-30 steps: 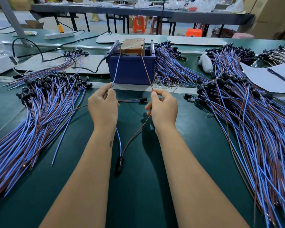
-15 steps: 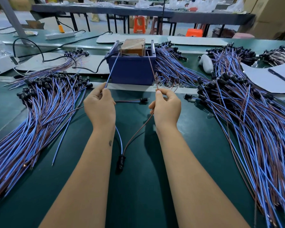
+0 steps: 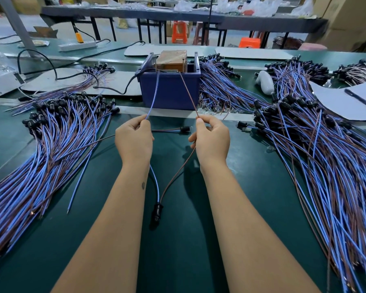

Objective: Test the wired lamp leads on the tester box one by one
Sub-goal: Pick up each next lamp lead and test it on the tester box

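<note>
While both wires reach up to the box, we read this as the contact step of one test.
Step in hand: our left hand [image 3: 134, 138] pinches the blue wire [image 3: 153, 96] and our right hand [image 3: 211, 138] pinches the brown wire [image 3: 188, 92], the hands apart at mid-frame; both wire ends reach the top edge of the tester box [image 3: 170, 89] at upper centre.
Lead under test: its black lamp socket [image 3: 157, 212] lies on the green desk [image 3: 251, 187] between our forearms, lower centre.
Result: we cannot tell whether the lamp is lit; the socket looks dark.
Next move, as we judge it: lift both ends off the contacts, set this lead with one heap, pick a fresh one from the other; which heap is the tested one we cannot tell.
Counts: one tester box, one lead in hand, two hands, one loose lead [image 3: 178, 129] lying just beyond our hands.
Heaps: one large heap at left [image 3: 51, 144], one at right [image 3: 325, 155], smaller bunches behind; far too many leads to count.
Other: one pen [image 3: 359, 98] on one paper sheet [image 3: 336, 104], upper right.
</note>
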A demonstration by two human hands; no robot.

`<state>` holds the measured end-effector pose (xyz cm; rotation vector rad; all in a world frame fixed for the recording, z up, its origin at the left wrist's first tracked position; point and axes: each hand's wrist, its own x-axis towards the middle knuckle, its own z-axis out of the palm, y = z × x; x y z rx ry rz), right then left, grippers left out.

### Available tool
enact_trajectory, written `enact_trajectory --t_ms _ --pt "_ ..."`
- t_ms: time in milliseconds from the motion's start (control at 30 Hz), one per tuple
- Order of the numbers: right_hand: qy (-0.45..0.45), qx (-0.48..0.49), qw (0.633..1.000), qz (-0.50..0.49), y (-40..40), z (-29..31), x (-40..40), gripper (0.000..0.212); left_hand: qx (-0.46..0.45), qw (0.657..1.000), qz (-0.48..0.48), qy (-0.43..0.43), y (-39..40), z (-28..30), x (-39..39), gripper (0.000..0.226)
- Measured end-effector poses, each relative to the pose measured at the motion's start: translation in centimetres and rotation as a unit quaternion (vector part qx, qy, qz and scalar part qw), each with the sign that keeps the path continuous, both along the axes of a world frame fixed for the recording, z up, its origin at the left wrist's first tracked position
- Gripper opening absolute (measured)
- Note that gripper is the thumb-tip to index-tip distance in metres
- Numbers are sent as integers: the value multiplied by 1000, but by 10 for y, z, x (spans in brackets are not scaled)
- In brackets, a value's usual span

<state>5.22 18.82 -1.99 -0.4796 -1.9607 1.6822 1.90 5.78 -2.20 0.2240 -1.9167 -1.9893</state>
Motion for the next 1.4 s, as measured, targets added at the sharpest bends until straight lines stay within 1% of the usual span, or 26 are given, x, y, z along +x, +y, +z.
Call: enact_trajectory --t_ms 167,300,400,533,667,833,967,1100,1400 --pt "6 -5 1000 -2 -1 1 0 16 -4 1000 3 -4 0 -1 1 25" --pt "13 -30 999 -12 0 3 2 17 0 1000 19 5 -1 2 3 27" --pt "15 -43 999 -23 1 5 4 18 9 1000 29 5 -2 4 4 25" --pt "10 -15 1000 -26 4 6 7 20 10 999 32 -6 -2 0 7 25" --pt "1 17 999 -45 15 7 5 15 21 999 40 4 -3 -1 14 26" --pt "17 -25 996 -84 10 11 -10 17 46 996 66 -29 -6 2 2 27" --pt "22 -36 994 -103 7 9 -15 19 41 998 41 -40 -10 -1 -6 27" --pt "5 -11 996 -92 15 8 -12 19 23 999 25 -36 -10 -2 -7 27" --pt "-9 16 997 -79 16 6 -11 21 39 999 3 -31 -8 -1 -3 27"
